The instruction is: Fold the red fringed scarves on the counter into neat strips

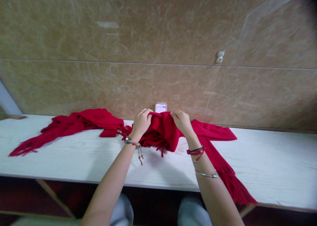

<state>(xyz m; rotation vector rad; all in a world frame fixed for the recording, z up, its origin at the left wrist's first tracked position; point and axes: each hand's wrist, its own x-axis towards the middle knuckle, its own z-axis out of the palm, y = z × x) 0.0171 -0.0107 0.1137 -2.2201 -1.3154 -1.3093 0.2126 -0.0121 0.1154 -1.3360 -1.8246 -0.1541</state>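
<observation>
A bunched red scarf [164,130] with fringe hangs between my two hands, above the white tabletop. My left hand [142,123] pinches its upper edge on the left, thumb over the cloth. On the right, my right hand [182,121] grips the same upper edge. To the left lies another crumpled red scarf [91,120], its fringe spread toward the table's left end. Red fringed cloth [218,156] stretches out on the right, past my right forearm and over the front edge. Whether it joins the held scarf is hidden behind my right hand and wrist.
A phone [161,107] with a lit screen leans at the back against the brown tiled wall [148,84]. A small white cat-shaped figure [220,56] is on the wall. The white table [74,156] has dark openings under its front edge, near my knees.
</observation>
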